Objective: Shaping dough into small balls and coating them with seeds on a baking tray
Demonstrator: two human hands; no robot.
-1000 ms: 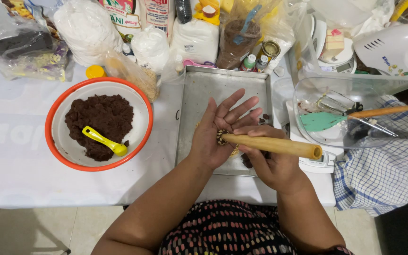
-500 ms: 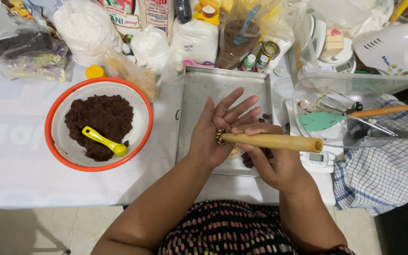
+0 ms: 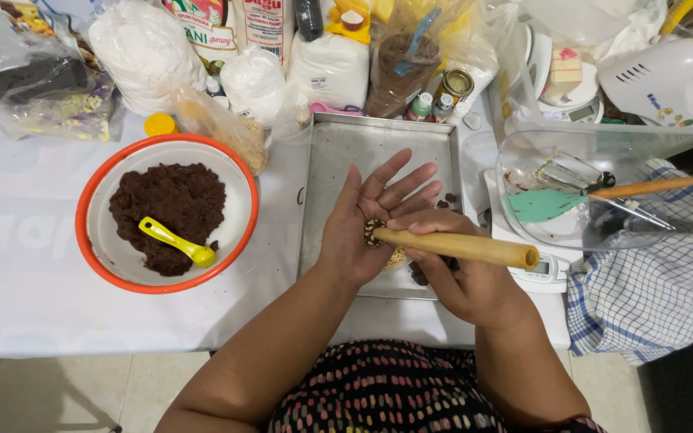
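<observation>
While my left hand lies open, palm up, fingers spread, at the centre of the frame, a small flat dough piece w/ pale speckles sits on the palm, mostly hidden under the tool. My right hand, just lower right of it, is closed round a wooden stick, fingers wrapped over the shaft and thumb side pressing it; the stick's left end rests on the dough piece, its other end points to the right of the frame.

Vs. half a sec ago and a sec ago: barely any change. The stick has shifted only a touch and tilts a bit less, the left fingers stay fanned, the dough piece is in the same spot on the palm. So my read is I'm still mid-press/shaping, not yet done w/ this piece, nothing set down.

Under both hands: a metal baking tray, a few dark crumbs on it near my right fingers. Left of the frame: an orange-rimmed bowl w/ dark brown mix and a yellow spoon lying in it, untouched. Right of the frame: a clear container holding a green spatula w/ wooden handle and a whisk part, on a scale; a blue checked cloth at lower right. Top of the frame: bags of flour and other packets, small bottles, and a white hand mixer at upper right.
</observation>
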